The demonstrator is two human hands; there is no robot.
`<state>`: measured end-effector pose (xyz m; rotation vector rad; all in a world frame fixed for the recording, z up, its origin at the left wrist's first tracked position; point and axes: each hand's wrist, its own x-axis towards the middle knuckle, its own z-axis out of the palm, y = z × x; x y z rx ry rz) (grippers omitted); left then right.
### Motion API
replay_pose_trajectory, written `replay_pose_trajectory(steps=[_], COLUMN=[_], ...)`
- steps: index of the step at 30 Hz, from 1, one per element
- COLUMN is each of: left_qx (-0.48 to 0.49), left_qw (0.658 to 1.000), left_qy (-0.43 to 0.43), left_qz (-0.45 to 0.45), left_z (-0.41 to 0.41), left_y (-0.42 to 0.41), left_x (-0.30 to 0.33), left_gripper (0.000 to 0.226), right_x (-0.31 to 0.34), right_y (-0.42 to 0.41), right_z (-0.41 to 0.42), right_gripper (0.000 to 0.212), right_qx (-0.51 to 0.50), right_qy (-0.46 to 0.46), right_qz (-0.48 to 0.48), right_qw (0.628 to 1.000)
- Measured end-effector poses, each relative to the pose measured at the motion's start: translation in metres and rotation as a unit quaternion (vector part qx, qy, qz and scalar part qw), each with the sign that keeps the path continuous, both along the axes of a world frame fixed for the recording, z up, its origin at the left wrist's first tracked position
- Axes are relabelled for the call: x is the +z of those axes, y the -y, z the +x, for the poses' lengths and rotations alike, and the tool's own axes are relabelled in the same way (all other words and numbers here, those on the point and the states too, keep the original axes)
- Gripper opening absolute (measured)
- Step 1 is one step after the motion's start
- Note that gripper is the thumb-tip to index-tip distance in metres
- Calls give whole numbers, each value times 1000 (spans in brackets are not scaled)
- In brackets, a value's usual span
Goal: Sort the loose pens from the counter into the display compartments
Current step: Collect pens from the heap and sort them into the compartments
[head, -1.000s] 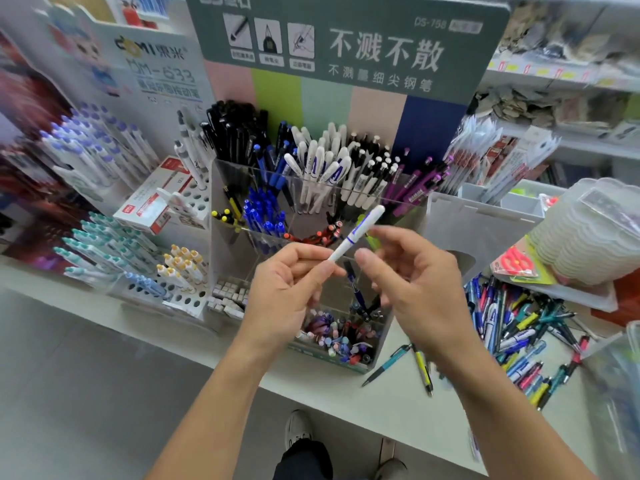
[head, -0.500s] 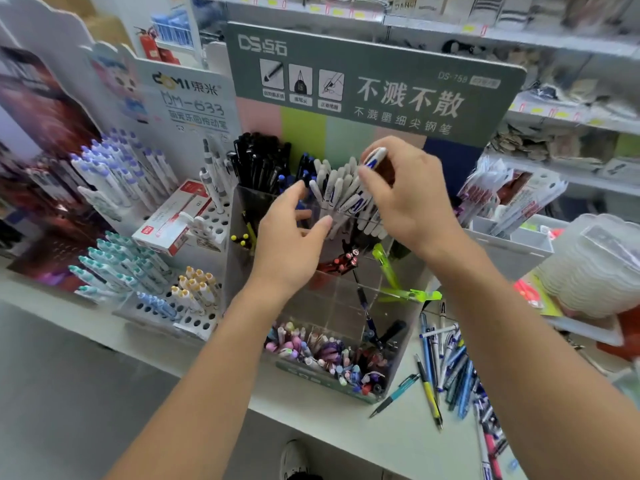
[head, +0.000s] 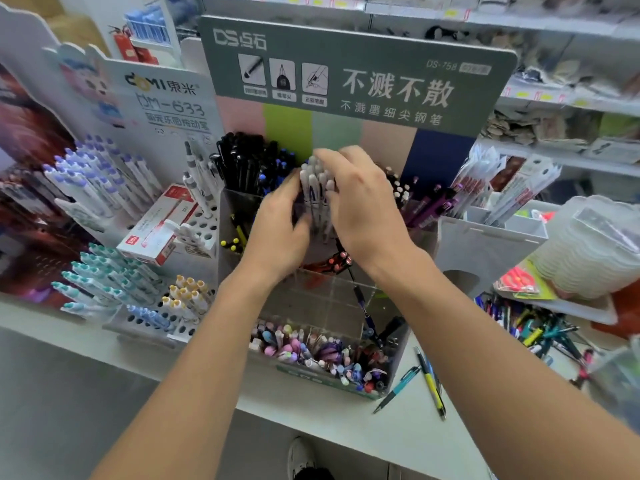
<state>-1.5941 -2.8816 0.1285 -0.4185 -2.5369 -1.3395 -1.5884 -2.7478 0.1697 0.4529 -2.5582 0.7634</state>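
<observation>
Head view, L to R: left hand (head: pixel 277 230) curled against white pens (head: pixel 317 192) in display's (head: pixel 239 202) back-centre compartment; right hand (head: pixel 363 206) cupped round same bunch, grip prob. but blurred. Risk: squeezing tips splays bunch, pens spilling into neighbouring slots. Loose pens (head: pixel 533 327) heaped at counter's (head: pixel 398 434) right edge.

The one camera sits on my head and looks forward and down over my two forearms, close to the clear pen display (head: pixel 242 216) standing on the desk (head: pixel 346 420). It faces the green sign (head: pixel 356 77) and the shop shelves (head: pixel 568 102) behind it, with the desk's front edge and my shoe (head: pixel 300 455) on the floor at the bottom of the wide, bent view.
</observation>
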Motion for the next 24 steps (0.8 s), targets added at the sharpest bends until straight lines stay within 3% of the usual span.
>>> replay_pose_trajectory(steps=[5,7,9,11,12,14,16,20,22,24], left_qx=[127,169,153,72,12,-104,-155,-38,21,56], left_qw=[990,976,970,978,985,991,974,871,846,843], left_qy=[-30,-69,-112,-116,-92,7,166,407,437,425], left_qz=[55,116,152,156,143,80,-19,-273,-306,-324], left_z=[19,43,75,107,120,143,157,154,146,139], left_y=[-9,-29,-59,-99,-122,-171,-212,-246,-246,-244], left_x=[-15,-20,-24,-35,-42,-69,-108,-190,-213,-227], left_gripper=[53,43,25,15,13,13,35,114,125,119], right_x=[4,2,-9,-39,-62,-113,-162,-208,-224,-239], right_y=[-31,-64,-104,-148,-172,-217,-248,-275,-281,-277], right_z=[11,37,71,103,115,136,157,191,205,214], right_gripper=[49,44,29,13,8,13,27,31,34,42], right_qx=[-5,-7,-45,-136,-201,-327,-385,-431,-409,-368], right_qy=[-3,-33,-45,-19,24,207,390,516,580,645], right_qz=[-98,-136,-194,-256,-277,-226,-168,-157,-136,-106], right_qw=[995,990,979,957,939,894,819,723,692,662])
